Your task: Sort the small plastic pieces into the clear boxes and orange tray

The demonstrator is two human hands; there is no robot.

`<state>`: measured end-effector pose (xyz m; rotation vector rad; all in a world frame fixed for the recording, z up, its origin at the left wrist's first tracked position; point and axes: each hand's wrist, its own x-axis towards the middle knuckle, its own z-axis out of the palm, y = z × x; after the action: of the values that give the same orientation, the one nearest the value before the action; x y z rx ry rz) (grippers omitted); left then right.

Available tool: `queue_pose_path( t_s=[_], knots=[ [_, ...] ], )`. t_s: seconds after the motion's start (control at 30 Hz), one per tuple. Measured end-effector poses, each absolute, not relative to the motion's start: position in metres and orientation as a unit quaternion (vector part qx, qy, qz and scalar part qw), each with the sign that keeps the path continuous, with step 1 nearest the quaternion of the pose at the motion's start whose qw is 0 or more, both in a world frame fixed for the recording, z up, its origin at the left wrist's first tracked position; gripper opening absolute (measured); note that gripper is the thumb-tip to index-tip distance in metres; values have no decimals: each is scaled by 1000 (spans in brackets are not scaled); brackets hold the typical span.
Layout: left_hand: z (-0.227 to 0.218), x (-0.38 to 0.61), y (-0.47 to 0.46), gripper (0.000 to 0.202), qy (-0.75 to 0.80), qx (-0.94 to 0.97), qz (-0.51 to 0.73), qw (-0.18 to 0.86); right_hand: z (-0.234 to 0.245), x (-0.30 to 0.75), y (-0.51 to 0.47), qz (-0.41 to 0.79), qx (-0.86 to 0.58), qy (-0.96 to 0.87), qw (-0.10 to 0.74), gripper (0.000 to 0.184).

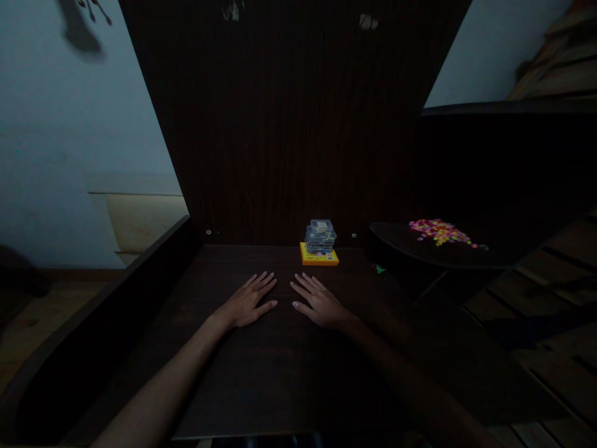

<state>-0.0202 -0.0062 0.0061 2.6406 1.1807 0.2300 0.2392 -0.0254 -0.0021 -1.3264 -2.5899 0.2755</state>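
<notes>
Your left hand (247, 303) and right hand (318, 303) lie flat and open on the surface (280, 379), fingers spread, holding nothing. Nearest to them, near the fingertips at the back edge, a stack (320, 234) of clear cases sits on an orange box (319, 257). Judge the cases as light, rigid plastic, smooth and liable to slide off one another. Grip the stack low at its two sides, or lift the box from beneath. Beads (439, 231) lie heaped on a shelf (396, 246) to your right.

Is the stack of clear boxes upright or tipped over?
Upright: the stack of clear boxes sits level on the orange box. The left hand and right hand lie flat, short of it.
</notes>
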Motion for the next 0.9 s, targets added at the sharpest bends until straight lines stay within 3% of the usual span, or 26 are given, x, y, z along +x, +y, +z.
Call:
queue_pose_path(
  t_s=[0.9],
  knots=[
    [7, -19, -7, 70, 408, 902, 75, 122, -4, 239, -24, 74, -444, -886, 112, 53]
  ],
)
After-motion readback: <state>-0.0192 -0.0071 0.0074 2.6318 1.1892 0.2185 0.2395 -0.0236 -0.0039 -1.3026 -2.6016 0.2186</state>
